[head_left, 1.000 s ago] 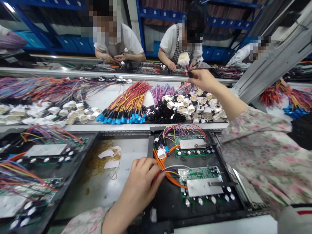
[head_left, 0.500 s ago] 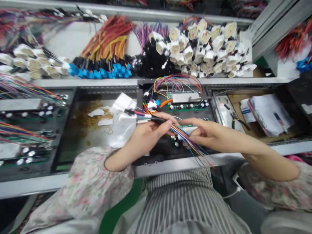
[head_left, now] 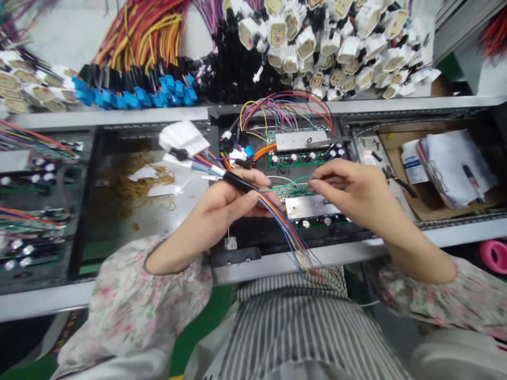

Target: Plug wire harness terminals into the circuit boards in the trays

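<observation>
A wire harness [head_left: 238, 182] with a black sleeve lies in my left hand [head_left: 225, 203], whose thumb and fingers are closed around it. White connectors [head_left: 184, 141] stick out from its left end, and a loose bundle of coloured wires [head_left: 287, 227] hangs down to the right. My right hand [head_left: 348, 190] pinches one green wire [head_left: 293, 182] drawn apart from the bundle. Beneath the hands is a circuit board [head_left: 303, 207] with a metal plate. Behind it sits another circuit board [head_left: 301, 141] with coloured wires plugged in along its back.
Harnesses with blue connectors [head_left: 134, 97] and many white connectors [head_left: 328, 47] lie on the shelf behind. At right are pliers [head_left: 400, 182], a white bottle [head_left: 413, 162] and papers [head_left: 455, 163]. Rubber bands [head_left: 138, 182] lie in the left tray. More boards [head_left: 35, 169] stand far left.
My right hand has moved up and away from the bundle, drawing the green wire out to the right. The left hand still holds the harness. The view has shifted closer.
</observation>
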### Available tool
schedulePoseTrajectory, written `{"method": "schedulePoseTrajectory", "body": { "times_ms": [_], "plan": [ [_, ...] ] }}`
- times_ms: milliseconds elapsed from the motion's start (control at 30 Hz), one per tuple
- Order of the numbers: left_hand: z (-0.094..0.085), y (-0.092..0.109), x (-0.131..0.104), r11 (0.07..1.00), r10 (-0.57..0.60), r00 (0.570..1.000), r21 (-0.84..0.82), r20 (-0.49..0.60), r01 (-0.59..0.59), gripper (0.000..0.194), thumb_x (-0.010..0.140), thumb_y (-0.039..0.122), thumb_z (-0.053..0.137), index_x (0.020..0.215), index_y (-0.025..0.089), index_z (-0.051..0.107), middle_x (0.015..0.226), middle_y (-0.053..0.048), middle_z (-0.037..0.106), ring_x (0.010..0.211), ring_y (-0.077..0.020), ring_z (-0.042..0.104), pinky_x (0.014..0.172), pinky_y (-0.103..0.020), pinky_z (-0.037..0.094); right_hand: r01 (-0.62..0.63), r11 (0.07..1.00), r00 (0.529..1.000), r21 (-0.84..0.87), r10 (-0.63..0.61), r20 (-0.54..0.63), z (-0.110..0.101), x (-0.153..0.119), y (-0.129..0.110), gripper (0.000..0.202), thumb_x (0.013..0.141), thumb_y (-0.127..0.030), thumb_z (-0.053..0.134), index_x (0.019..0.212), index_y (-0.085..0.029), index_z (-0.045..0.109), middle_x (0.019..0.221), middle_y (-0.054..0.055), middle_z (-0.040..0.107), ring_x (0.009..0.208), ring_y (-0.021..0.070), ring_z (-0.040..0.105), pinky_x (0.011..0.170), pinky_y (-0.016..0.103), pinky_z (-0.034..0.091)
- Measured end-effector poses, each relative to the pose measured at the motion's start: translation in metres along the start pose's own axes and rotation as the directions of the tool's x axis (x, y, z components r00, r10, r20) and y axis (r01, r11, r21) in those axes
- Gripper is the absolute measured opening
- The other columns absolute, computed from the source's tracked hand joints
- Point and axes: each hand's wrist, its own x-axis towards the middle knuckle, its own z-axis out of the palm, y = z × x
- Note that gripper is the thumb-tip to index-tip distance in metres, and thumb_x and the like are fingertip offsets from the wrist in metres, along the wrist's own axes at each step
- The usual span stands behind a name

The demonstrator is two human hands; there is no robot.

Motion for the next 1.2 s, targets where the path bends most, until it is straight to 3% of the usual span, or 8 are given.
{"method": "schedulePoseTrajectory", "body": {
  "times_ms": [100,267,433,700,967,1067,1200],
  "plan": [
    [-0.004,-0.006,0.001,1.0,-0.023,0.995,-0.01,-0.099,0.022,0.024,0.088,0.036,0.055,0.106,0.023,0.049,0.091,-0.004,0.071,0.085,-0.0217,0.073,0.072,-0.035,0.062,0.037,0.999,0.998,0.038,-0.039,0.057,0.019,0.008,0.006,0.007,0.082,-0.017,0.06,0.075,-0.019,0.062,0.072,0.0,0.068,0.064,0.0126,0.062,0.063,0.026,0.047],
    [-0.005,-0.014,0.006,0.999,-0.032,0.993,0.016,-0.116,0.034,0.03,0.089,0.038,0.051,0.115,0.024,0.047,0.091,-0.003,0.071,0.085,-0.021,0.073,0.071,-0.036,0.062,0.025,0.999,0.995,0.024,-0.027,0.096,0.034,0.015,0.015,0.008,0.081,-0.016,0.059,0.073,-0.018,0.062,0.072,0.001,0.069,0.067,0.0135,0.064,0.065,0.026,0.048],
    [-0.006,-0.014,0.005,1.0,-0.028,0.995,-0.006,-0.093,0.028,0.03,0.091,0.033,0.049,0.12,0.024,0.046,0.091,-0.002,0.072,0.085,-0.0213,0.074,0.075,-0.039,0.063,0.037,0.999,0.994,0.02,-0.038,0.098,0.034,0.016,0.016,0.009,0.081,-0.016,0.059,0.073,-0.017,0.063,0.072,0.002,0.068,0.066,0.0136,0.063,0.065,0.026,0.047],
    [-0.005,-0.013,0.005,0.999,-0.006,0.99,0.037,-0.14,0.011,0.027,0.093,0.035,0.05,0.118,0.024,0.051,0.091,-0.003,0.072,0.085,-0.0206,0.074,0.071,-0.035,0.064,0.093,0.995,0.987,-0.038,-0.087,0.138,0.035,0.018,0.016,0.01,0.082,-0.014,0.058,0.074,-0.018,0.062,0.073,0.002,0.067,0.066,0.0133,0.061,0.065,0.025,0.044],
    [-0.005,-0.015,0.008,0.995,0.051,0.98,-0.069,-0.192,-0.066,0.021,0.087,0.034,0.063,0.103,0.022,0.056,0.084,0.0,0.073,0.074,-0.0166,0.073,0.067,-0.03,0.063,0.249,0.948,0.95,-0.197,-0.199,0.241,0.038,0.024,0.019,0.019,0.083,-0.007,0.049,0.081,-0.016,0.066,0.08,0.006,0.07,0.075,0.0165,0.063,0.067,0.026,0.04],
    [-0.003,-0.016,0.01,0.987,0.057,0.982,-0.139,-0.18,-0.083,0.025,0.082,0.038,0.07,0.097,0.021,0.059,0.083,-0.001,0.075,0.071,-0.0168,0.074,0.064,-0.028,0.063,0.213,0.944,0.95,-0.253,-0.14,0.278,0.035,0.025,0.016,0.017,0.083,-0.01,0.051,0.08,-0.015,0.067,0.079,0.007,0.071,0.072,0.0172,0.063,0.065,0.027,0.039],
    [0.0,-0.016,0.011,0.976,0.049,0.983,-0.202,-0.175,-0.085,0.025,0.08,0.038,0.072,0.093,0.02,0.059,0.083,-0.001,0.076,0.07,-0.0163,0.074,0.062,-0.025,0.063,0.111,0.976,0.978,-0.188,-0.074,0.195,0.018,0.012,0.001,0.011,0.086,-0.023,0.059,0.086,-0.016,0.068,0.073,0.004,0.069,0.064,0.0145,0.061,0.06,0.025,0.038]
  ]
}}
